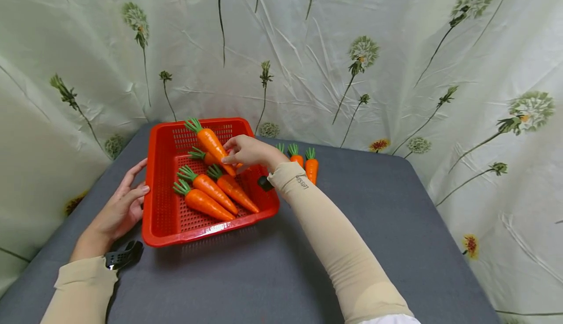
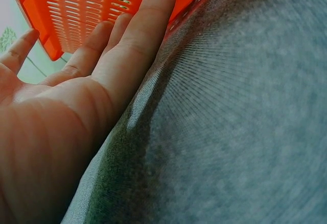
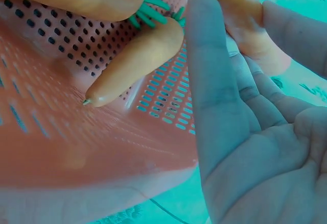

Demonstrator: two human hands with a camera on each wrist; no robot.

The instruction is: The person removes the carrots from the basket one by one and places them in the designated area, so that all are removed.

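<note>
A red plastic basket (image 1: 163,187) with perforated walls stands tilted on the table with several orange carrots (image 1: 206,204) with green tops inside. My right hand (image 1: 248,152) is over the basket and pinches one carrot (image 1: 210,141) between thumb and fingers, its green top pointing to the back left. In the right wrist view, the thumb presses on that held carrot (image 3: 245,17), and another carrot (image 3: 138,63) lies below. Against the basket's left side, my left hand (image 1: 120,211) rests with fingers extended; the left wrist view shows these fingers (image 2: 135,40) along the slotted wall.
To the right of the basket, several more carrots (image 1: 311,167) lie on the grey table (image 1: 365,206), partly hidden by my right forearm. A curtain (image 1: 308,70) with a dandelion print hangs behind the table and on both sides.
</note>
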